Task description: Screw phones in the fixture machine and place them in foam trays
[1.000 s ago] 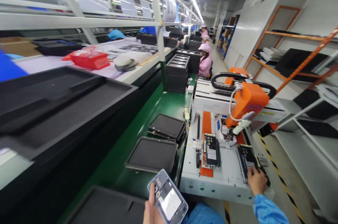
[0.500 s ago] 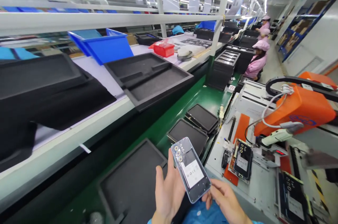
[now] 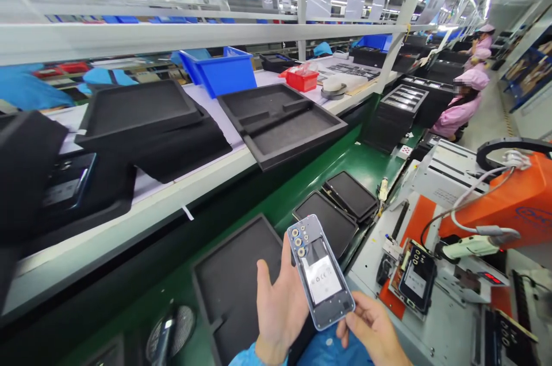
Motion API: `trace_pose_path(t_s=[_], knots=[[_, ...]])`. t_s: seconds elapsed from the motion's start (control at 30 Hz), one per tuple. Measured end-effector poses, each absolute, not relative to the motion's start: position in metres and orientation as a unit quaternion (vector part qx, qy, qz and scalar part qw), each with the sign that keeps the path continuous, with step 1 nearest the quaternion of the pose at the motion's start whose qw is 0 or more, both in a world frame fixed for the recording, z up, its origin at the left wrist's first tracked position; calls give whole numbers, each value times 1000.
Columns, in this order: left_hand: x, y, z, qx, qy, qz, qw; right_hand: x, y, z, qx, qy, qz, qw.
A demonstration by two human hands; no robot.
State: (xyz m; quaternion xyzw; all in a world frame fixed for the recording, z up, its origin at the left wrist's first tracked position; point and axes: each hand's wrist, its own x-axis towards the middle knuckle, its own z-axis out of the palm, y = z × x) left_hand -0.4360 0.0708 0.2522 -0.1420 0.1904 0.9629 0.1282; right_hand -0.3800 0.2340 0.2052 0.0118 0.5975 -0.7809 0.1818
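A smartphone [image 3: 321,274] with its back cover off shows its camera rings, a white battery label and dark inner parts. My right hand [image 3: 373,323] pinches its lower right corner between thumb and fingers. My left hand [image 3: 280,302] is palm up beside and partly behind the phone, thumb spread wide and fingers stretched out. The phone hides some of those fingertips, so I cannot tell how much they bear it. To the right, a similar phone [image 3: 417,277] sits in a fixture on the orange robot machine [image 3: 491,205].
Black foam trays [image 3: 280,124] lie on the bench at left, beside a blue bin [image 3: 226,72] and a red box [image 3: 302,79]. Another phone [image 3: 69,185] lies in black foam at far left. Black trays [image 3: 237,285] stand low ahead. A co-worker in pink [image 3: 461,104] sits farther along.
My view has turned left, so the bench and machine appear farther right and the phone at far left has come into view. Both hands keep about the same pose around the smartphone.
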Motion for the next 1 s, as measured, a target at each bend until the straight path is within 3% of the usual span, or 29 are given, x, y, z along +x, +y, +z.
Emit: trace_pose_path(t_s=[1.0], knots=[[-417, 56, 249, -1, 153, 979, 134, -377, 230, 184, 4, 619, -760, 197]])
